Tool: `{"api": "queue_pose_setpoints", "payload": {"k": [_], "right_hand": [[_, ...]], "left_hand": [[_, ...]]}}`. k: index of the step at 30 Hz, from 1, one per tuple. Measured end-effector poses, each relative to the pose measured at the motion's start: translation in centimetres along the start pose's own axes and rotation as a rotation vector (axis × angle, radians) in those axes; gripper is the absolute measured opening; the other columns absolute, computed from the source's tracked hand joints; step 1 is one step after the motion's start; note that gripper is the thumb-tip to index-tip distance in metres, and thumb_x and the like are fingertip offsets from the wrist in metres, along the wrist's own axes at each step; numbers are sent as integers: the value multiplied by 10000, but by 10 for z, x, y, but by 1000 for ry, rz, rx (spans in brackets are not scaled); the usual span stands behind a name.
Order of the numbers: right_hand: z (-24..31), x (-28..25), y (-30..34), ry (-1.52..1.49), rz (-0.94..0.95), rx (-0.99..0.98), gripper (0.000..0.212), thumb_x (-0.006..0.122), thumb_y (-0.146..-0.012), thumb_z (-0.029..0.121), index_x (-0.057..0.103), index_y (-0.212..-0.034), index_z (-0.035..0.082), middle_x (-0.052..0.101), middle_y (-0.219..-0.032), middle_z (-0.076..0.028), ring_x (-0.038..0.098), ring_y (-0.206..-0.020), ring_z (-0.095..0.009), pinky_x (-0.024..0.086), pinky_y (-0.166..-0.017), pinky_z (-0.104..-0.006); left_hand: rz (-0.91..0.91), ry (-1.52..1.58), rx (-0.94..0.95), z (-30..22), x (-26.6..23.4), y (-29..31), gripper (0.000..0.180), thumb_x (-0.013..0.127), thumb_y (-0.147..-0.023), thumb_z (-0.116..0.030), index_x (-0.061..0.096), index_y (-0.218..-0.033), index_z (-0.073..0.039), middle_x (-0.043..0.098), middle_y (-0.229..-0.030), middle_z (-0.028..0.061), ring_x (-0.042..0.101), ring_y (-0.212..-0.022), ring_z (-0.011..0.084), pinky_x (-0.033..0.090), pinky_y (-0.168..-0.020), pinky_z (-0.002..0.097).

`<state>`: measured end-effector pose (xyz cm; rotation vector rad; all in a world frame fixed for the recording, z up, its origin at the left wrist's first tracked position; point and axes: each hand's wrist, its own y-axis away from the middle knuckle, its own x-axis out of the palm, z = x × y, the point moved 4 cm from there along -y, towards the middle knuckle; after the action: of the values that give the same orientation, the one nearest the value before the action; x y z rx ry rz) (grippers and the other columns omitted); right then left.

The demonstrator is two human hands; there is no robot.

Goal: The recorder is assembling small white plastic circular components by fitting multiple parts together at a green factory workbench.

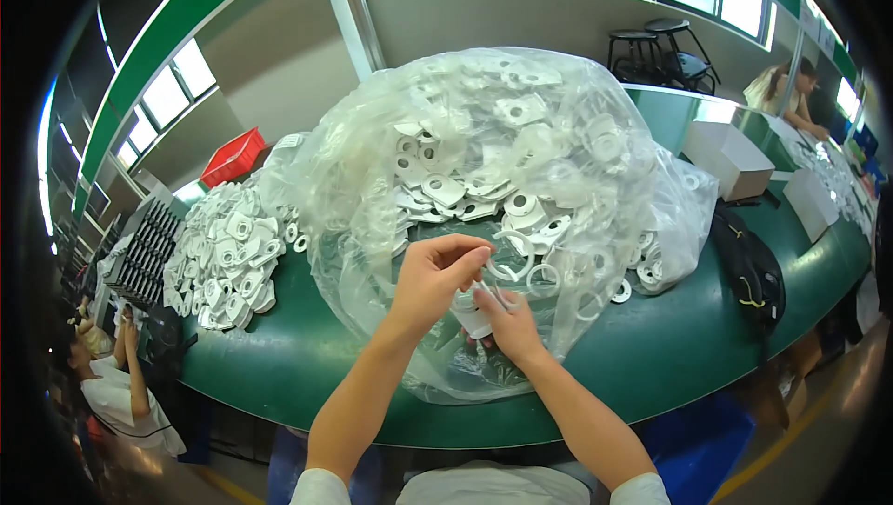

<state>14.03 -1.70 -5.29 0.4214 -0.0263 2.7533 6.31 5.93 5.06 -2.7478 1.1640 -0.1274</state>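
My left hand (pixel 434 274) is pinched closed at the mouth of a large clear plastic bag (pixel 349 179); what is between its fingertips, if anything, is too small to make out. Just to its right and lower, my right hand (pixel 510 324) grips a white plastic part (pixel 473 317), partly hidden by the fingers. Beyond both hands, white ring-shaped pieces (pixel 542 279) lie on the bag's plastic. Deeper in the bag is a heap of flat white plastic parts (pixel 445 191) with round holes.
A pile of similar white parts (pixel 228 259) covers the green table (pixel 279 356) at left, near a black rack (pixel 147 254) and a red bin (pixel 233 157). At right are a white box (pixel 727 161) and a black bag (pixel 749 268). Other people sit at both sides.
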Motion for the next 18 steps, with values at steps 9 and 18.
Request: {"api": "queue_pose_setpoints", "payload": {"k": [9, 18], "right_hand": [[2, -13, -1, 404, -346, -765, 220, 539, -927, 238, 592, -857, 36, 612, -654, -46, 555, -501, -107, 414, -444, -270], [-8, -6, -10, -98, -12, 39, 264, 529, -940, 288, 629, -947, 45, 624, -655, -27, 534, -462, -73, 343, -391, -222]], "left_hand": [[356, -333, -84, 33, 120, -26, 185, 626, -837, -129, 670, -892, 42, 637, -673, 52, 607, -600, 93, 473, -514, 233], [442, -550, 100, 67, 154, -24, 136, 637, -775, -86, 675, -847, 22, 653, -683, 151, 638, -594, 238, 494, -576, 319]]}}
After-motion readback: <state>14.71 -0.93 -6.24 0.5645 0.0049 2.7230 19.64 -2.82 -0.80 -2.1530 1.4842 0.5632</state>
